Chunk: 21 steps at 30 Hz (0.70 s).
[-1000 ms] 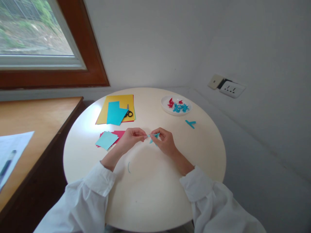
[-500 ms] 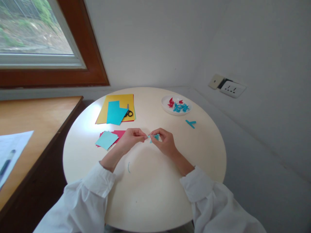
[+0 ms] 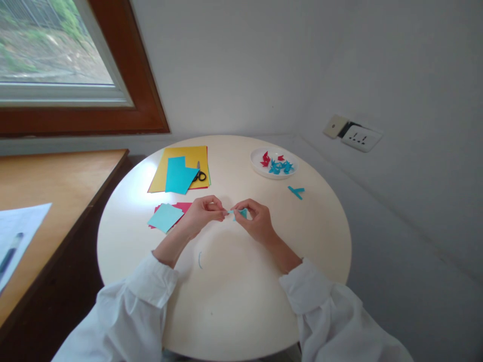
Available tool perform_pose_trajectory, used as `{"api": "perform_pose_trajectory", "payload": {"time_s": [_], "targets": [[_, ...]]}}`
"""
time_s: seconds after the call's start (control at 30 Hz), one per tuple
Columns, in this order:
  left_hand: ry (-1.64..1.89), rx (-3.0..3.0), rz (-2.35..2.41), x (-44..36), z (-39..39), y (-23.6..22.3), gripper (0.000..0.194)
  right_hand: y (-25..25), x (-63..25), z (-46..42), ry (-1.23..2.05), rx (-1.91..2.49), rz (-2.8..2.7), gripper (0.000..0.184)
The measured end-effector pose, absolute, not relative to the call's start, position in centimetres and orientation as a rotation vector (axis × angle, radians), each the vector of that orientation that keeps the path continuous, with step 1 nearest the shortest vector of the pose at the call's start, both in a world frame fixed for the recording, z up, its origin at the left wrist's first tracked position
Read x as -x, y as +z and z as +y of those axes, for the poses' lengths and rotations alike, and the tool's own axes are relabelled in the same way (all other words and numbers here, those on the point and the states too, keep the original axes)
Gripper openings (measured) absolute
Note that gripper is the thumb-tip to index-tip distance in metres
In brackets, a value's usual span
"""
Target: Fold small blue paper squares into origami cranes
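A round cream table (image 3: 226, 311) is standing near pale walls (image 3: 234, 65), and a window (image 3: 49, 45) is showing at the upper left; over the middle of the table, the left hand (image 3: 207, 208) is pinching the left end of a small folded blue paper (image 3: 243, 214) between thumb and fingers, while the right hand (image 3: 254, 217) is gripping the wider part of it; pale blue squares (image 3: 165, 217) are lying on red paper (image 3: 184, 206) just beside the left hand; behind them, scissors (image 3: 202, 176) and blue paper (image 3: 176, 176) are resting on yellow paper (image 3: 158, 177); at the far right, a white plate (image 3: 254, 169) is holding red shapes (image 3: 265, 160) and blue shapes (image 3: 276, 167); nearer, blue strips (image 3: 296, 192) are lying crossed; a thin curved scrap (image 3: 199, 260) is lying near the left wrist.
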<state>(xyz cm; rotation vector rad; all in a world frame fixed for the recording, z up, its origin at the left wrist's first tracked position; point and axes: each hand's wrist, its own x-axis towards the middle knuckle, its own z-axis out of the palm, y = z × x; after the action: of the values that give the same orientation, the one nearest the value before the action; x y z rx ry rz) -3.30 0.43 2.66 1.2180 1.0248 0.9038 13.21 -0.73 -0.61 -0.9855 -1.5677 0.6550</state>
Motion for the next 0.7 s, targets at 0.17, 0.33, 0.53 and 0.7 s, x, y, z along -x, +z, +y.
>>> {"api": "perform_pose_trajectory", "payload": {"time_s": [0.17,0.33,0.53,0.7], "targets": [[0.915,-1.213,1.034,3.14,0.24,3.03,0.027,-0.61,-13.17,-0.75,0.657,0.99,-1.563,0.004],[0.919,-1.233,1.02,3.17,0.17,3.02,0.024,-0.64,-13.19,-0.71,0.657,0.982,-1.562,0.003],[0.893,-1.313,0.97,3.24,0.15,2.62,0.024,-0.54,-13.23,-0.79,0.635,0.993,-1.585,0.003],[0.935,-1.42,1.016,2.88,0.1,2.32,0.019,-0.79,-13.23,-0.8,0.638,0.989,-1.594,0.002]]}}
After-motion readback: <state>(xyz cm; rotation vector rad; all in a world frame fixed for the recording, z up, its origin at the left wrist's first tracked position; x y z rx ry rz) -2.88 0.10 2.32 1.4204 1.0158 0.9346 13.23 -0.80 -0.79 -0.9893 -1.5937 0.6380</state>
